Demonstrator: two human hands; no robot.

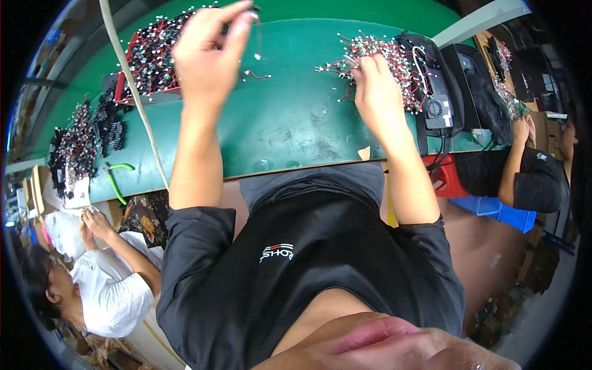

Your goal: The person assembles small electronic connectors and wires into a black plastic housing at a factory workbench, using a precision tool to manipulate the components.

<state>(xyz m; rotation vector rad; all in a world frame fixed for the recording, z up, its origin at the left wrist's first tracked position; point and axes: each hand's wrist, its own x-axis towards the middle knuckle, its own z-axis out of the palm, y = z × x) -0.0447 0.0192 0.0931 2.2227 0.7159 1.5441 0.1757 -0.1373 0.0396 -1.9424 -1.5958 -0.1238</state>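
My left hand [213,52] is raised over the green worktable [277,117], beside a red bin [157,97] heaped with small black parts [151,58] on red and black wires. Its thumb and finger pinch a small black part [253,11], from which a thin wire hangs with a white plug at its end. My right hand [377,86] reaches to the near left side of a pile of red and black wires with white plugs [376,46]. Its fingertips are pinched on a connector wire [350,61], partly hidden by the fingers. A loose red wire [259,76] lies between the hands.
Right of the wire pile stand a black device with a round vent [439,111] and a black mesh-covered box [475,92]. A pale cord [132,80] crosses the left side. Green-handled pliers [115,179] lie near another parts pile [80,145]. Co-workers [114,280] sit at both sides.
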